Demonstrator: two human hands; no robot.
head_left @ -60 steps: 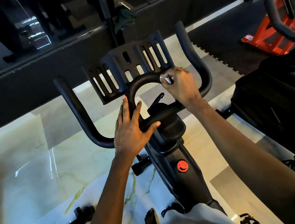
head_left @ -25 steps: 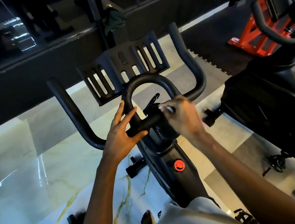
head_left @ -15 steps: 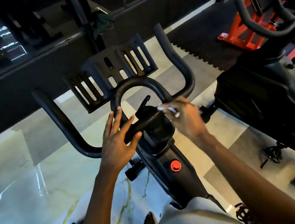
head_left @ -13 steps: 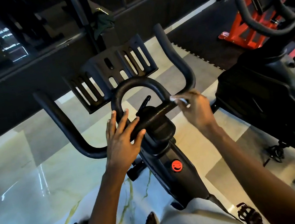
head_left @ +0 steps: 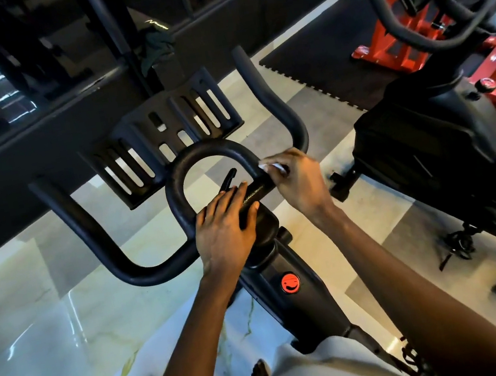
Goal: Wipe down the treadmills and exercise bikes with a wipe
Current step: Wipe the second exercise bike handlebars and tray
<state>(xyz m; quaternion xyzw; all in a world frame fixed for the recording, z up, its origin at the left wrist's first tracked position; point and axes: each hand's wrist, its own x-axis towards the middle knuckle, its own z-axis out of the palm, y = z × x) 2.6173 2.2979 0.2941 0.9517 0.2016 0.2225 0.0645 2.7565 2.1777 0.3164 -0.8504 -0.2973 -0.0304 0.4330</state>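
Right grip (head_left: 300,182) pinching white wipe (head_left: 271,167), textured handlebar loop (head_left: 210,148)

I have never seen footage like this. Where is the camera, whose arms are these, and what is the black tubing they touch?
There is no robot here. The camera sits on a person's head and looks down, so the two arms reaching in from below are the wearer's own. The black tubing is the handlebar of an exercise bike, seen from the rider's side, with a slotted tray in front. The left hand rests on the middle bar, probably to steady it. The right hand pinches a small white wipe against the loop. A second black bike stands to the right, with a red machine beyond it, on a pale shiny floor.
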